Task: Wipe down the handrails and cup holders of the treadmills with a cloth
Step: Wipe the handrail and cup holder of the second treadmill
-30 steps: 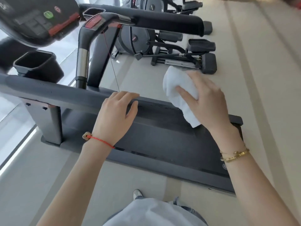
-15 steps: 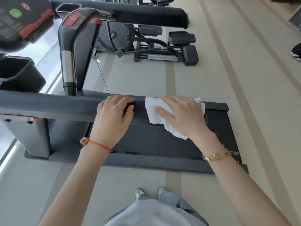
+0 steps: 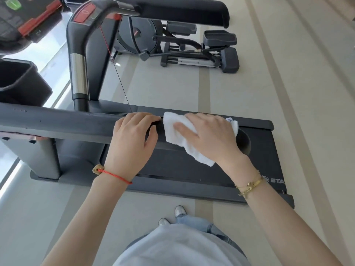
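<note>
A dark grey handrail (image 3: 57,125) of the treadmill runs across the middle of the view. My left hand (image 3: 132,143) rests on top of it, fingers curled over the rail. Just to its right, my right hand (image 3: 209,137) presses a white cloth (image 3: 172,127) flat onto the rail near its end. The far handrail (image 3: 182,10) crosses the top of the view. A black cup holder (image 3: 21,83) sits at the left under the console (image 3: 21,20).
The treadmill belt and deck (image 3: 259,160) lie below the rail. An elliptical machine (image 3: 192,48) stands beyond on the beige floor. A red safety cord (image 3: 113,60) hangs from the curved grip bar (image 3: 78,73). My feet (image 3: 172,215) stand beside the deck.
My right hand brought the cloth down from the air onto the near handrail and pressed it there beside my left hand. The view tilted slightly downward.
</note>
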Available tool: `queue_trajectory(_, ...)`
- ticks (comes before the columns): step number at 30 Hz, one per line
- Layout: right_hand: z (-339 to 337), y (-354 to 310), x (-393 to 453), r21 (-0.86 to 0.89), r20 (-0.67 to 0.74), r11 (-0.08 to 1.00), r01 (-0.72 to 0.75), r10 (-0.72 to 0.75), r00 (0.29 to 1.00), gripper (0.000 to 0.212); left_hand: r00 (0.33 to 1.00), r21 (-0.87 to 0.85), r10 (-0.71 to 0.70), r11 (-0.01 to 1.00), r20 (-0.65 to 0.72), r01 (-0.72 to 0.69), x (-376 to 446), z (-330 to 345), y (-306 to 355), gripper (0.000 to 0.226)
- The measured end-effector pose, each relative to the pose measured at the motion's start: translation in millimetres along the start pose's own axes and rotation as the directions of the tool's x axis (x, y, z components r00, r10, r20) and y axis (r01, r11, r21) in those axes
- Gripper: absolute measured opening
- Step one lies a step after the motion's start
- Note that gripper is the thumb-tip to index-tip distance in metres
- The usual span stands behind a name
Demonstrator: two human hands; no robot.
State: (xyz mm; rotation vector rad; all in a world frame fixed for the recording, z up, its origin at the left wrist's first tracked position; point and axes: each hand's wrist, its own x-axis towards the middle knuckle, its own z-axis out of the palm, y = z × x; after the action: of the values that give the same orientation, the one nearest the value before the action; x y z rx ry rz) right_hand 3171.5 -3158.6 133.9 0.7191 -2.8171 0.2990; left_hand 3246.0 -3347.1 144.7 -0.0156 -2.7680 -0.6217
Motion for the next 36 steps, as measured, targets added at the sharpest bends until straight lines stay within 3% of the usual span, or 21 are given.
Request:
queue_trajectory(5,-3,13,18,0.036,0.147,0.992,-0.124,0.117,0.982,0.058,0.999,-0.051,-0.024,0.998,-0.027,0.022,0,-5,-4,0.026)
queue_trajectory(10,13,-38,35,0.038,0.090,0.995,0.089,-0.092,0.992,0.053,0.992,-0.044,-0.071,0.997,-0.102,0.067,-7,-12,-14,0.025)
queue_trajectory(13,10,-40,26,0.018,0.049,0.989,0.149,-0.150,0.987,0.065,0.983,-0.024,-0.112,0.994,-0.147,0.110,-6,-24,-33,0.026)
queue_trajectory(16,6,-26,17,0.036,0.017,0.996,0.076,-0.077,0.997,0.066,0.977,-0.012,-0.129,0.992,-0.170,0.129,-2,-39,-62,0.027)
queue_trajectory(19,7,-32,31,-0.018,0.099,0.997,-0.075,0.077,0.992,0.057,0.975,-0.005,-0.135,0.991,-0.179,0.136,2,-55,-97,0.027)
queue_trajectory(22,18,-72,58,-0.012,0.134,0.999,-0.034,0.036,0.990,0.041,0.975,0.011,-0.114,0.993,-0.189,0.118,4,-69,-132,0.025)
queue_trajectory(24,29,-115,73,0.043,0.134,0.999,-0.025,0.019,0.991,0.050,0.976,0.016,-0.102,0.994,-0.194,0.107,3,-77,-154,0.025)
queue_trajectory(28,40,-150,72,-0.042,-0.017,0.999,0.010,-0.011,1.000,0.051,0.976,0.015,-0.091,0.995,-0.200,0.096,0,-87,-188,0.025)
queue_trajectory(31,37,-139,56,-0.058,-0.145,0.996,-0.074,0.065,0.987,0.055,0.982,-0.001,-0.070,0.997,-0.177,0.071,1,-92,-205,0.025)
queue_trajectory(36,43,-168,71,-0.067,-0.216,0.965,-0.254,0.235,0.948,0.050,0.981,-0.035,-0.074,0.997,-0.177,0.069,0,-103,-232,0.025)
